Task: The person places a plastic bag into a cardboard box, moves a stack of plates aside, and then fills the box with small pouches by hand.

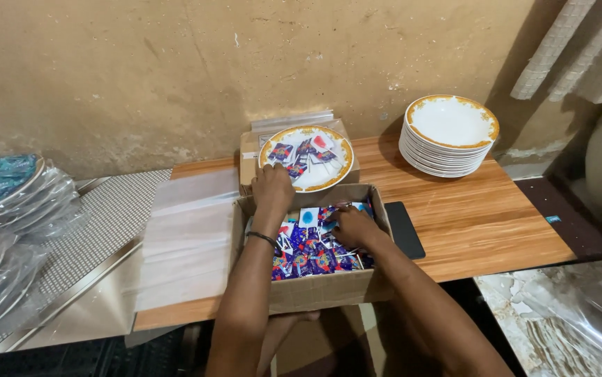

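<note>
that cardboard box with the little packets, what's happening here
A person is working at a wooden table. Their right hand is down in the open cardboard box, among small blue and red wrapped packets. Their left hand reaches to a gold-rimmed white plate just behind the box, which already carries a few of the same packets. A stack of matching empty plates sits at the right.
</note>
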